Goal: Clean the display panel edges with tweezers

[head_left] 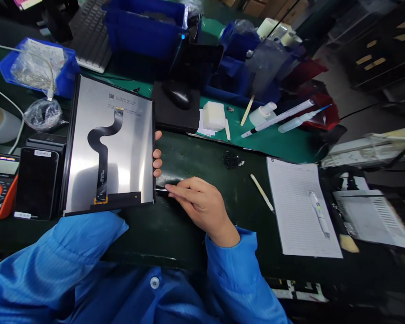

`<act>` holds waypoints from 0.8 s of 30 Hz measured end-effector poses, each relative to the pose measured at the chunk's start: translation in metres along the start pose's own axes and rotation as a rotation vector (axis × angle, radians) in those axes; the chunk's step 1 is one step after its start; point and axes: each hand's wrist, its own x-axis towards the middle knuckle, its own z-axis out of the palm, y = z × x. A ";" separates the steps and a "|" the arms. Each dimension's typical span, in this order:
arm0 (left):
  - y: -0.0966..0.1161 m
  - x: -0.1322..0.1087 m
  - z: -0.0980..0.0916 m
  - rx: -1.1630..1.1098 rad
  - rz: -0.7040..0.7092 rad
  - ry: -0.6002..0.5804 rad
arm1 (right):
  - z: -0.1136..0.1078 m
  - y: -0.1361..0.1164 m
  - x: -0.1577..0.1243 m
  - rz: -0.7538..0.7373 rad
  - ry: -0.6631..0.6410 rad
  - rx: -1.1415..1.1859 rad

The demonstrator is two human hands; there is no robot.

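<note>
I have the left grip (157, 155) curled under the display panel (135, 148), only its fingertips showing past the panel's right edge, so it carries the panel from below. The right grip (200, 207) is nearly closed, thumb and fingers drawn together and touching the panel's lower right corner. The panel sits just above the dark desk (195, 243), its back a smooth silver sheet inside a thin black frame, with a flat, S-curved black flex cable (103, 153) lying across it. Just left of the panel are a glossy black phone (37, 180) and an orange multimeter (0, 186). Beyond it, a black mouse (179, 95) sits on a square black pad, beside a white foam block (214, 116). To the right, a thin wooden stick (261, 192) lies near a ruled notepad (299, 211) with a pen (319, 213) on it.
</note>
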 end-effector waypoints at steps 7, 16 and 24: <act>0.001 0.001 0.002 0.105 -0.040 -0.025 | -0.001 0.001 -0.002 -0.032 -0.026 0.023; -0.006 0.007 0.003 0.102 -0.054 -0.009 | -0.005 0.000 -0.001 -0.008 -0.142 -0.079; -0.002 0.010 -0.008 0.101 -0.081 -0.068 | -0.005 0.000 -0.003 0.025 -0.148 -0.009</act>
